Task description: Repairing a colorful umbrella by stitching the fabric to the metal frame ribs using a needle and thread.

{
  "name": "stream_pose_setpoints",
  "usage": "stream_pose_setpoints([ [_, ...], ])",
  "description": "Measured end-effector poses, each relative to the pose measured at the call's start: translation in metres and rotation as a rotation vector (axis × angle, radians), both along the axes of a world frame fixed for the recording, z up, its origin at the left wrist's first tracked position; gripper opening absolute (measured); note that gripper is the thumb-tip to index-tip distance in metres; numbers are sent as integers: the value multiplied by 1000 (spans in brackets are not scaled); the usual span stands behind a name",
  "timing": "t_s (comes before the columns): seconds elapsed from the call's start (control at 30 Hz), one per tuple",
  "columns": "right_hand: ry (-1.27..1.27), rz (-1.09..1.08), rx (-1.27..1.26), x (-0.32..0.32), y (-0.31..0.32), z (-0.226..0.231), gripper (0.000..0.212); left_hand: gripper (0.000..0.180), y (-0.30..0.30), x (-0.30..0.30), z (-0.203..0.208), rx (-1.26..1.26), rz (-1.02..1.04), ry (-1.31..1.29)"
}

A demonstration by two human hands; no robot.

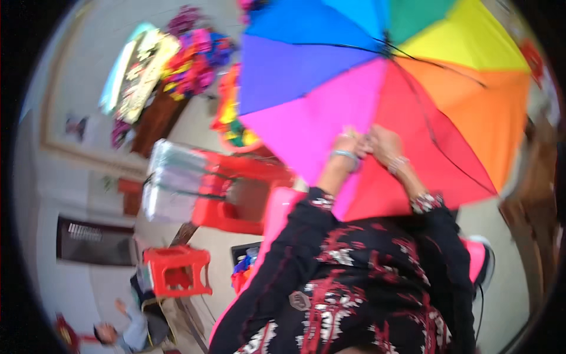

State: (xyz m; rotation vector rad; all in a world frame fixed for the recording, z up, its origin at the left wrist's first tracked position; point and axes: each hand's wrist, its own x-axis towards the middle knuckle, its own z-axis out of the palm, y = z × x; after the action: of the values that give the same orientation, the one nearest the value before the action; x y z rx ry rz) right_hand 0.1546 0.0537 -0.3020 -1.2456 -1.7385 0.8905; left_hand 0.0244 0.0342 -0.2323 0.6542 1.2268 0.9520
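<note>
A rainbow umbrella canopy (336, 88) is spread wide across my lap, its inner side toward me. Thin black ribs (429, 127) run out from the dark hub (386, 46), and some hang loose over the panels. My left hand (348, 143), with a bangle at the wrist, and my right hand (386, 146), with a beaded bracelet, meet over the seam between the pink and red panels. The fingers of both are closed and pressed together at the tips. Whatever they pinch is hidden and blurred.
To the left stand red plastic stools (177, 271), with a clear plastic-wrapped bundle (172, 186) beside one. Bright folded cloth (197, 62) is heaped farther back, near a basket of coloured fabric (239, 134). Another person (134, 333) sits at the lower left.
</note>
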Motion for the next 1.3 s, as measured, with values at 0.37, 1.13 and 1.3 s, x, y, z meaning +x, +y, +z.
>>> stream_pose_setpoints([
  [0.37, -70, -40, -200, 16, -10, 61, 18, 11, -4, 8, 7, 49, 224, 251],
  [1.13, -181, 122, -461, 23, -12, 78, 19, 15, 3, -14, 7, 16, 26, 150],
  [1.3, -146, 72, -82, 18, -12, 72, 19, 12, 6, -18, 9, -39, -88, 182],
])
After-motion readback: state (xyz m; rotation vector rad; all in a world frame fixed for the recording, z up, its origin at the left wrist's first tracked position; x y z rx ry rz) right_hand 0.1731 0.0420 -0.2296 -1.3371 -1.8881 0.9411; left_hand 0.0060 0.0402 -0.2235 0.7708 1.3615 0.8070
